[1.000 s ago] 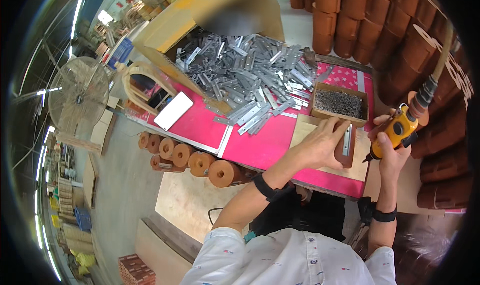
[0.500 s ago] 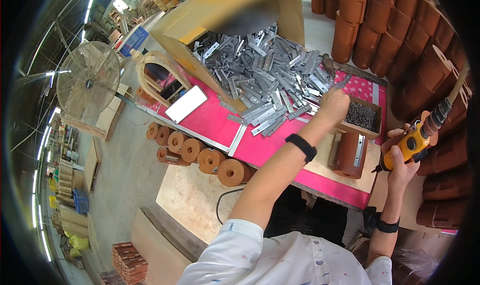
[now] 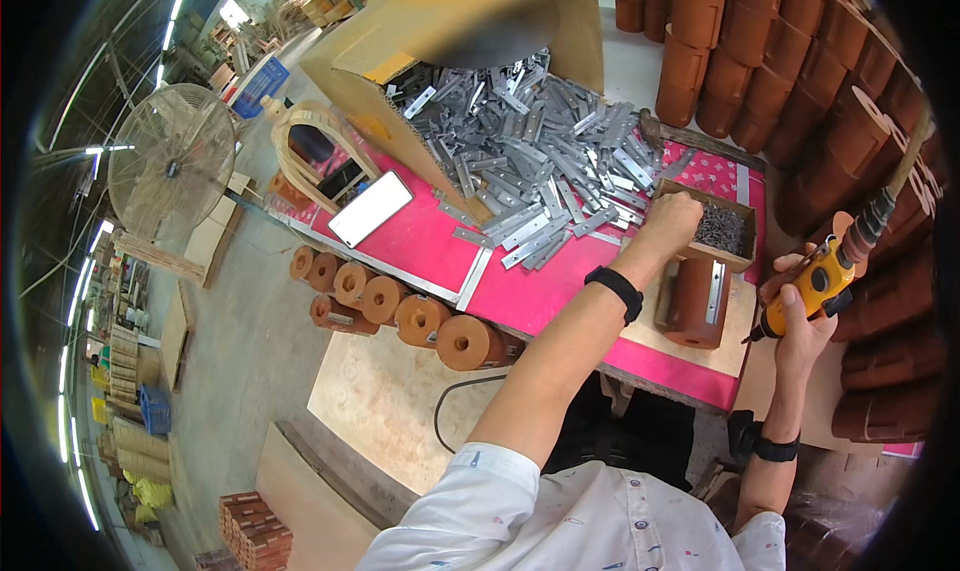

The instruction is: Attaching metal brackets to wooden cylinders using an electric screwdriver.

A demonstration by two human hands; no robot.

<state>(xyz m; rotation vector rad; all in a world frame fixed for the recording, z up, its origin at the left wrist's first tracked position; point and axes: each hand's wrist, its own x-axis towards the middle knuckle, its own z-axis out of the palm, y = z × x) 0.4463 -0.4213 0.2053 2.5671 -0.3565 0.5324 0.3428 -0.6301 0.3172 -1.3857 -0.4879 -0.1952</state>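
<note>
My left hand [image 3: 674, 221] is closed at the left edge of a small open box of screws [image 3: 722, 227], knuckles up. Its fingertips are hidden, so whatever they may pinch does not show. In my right hand [image 3: 803, 321] is a yellow electric screwdriver [image 3: 822, 279], its bit tilted down to the left. Between the hands, just in front of the screw box, a reddish-brown wooden cylinder [image 3: 690, 316] lies on a pale board [image 3: 735, 341]. A metal strip [image 3: 715, 293] runs along the cylinder's upper side.
Loose metal strips [image 3: 540, 161] spill from a cardboard box [image 3: 350, 46] over the pink tabletop [image 3: 435, 251]. A hammer [image 3: 690, 136] lies behind the screw box. A white-screened phone [image 3: 370, 209] lies left. Stacked brown cylinders [image 3: 690, 66] stand right; more cylinders [image 3: 465, 343] line the front edge.
My left hand has come back slightly toward me, from beside the metal strips to the screw box's edge. My right hand still holds the screwdriver in nearly the same place.
</note>
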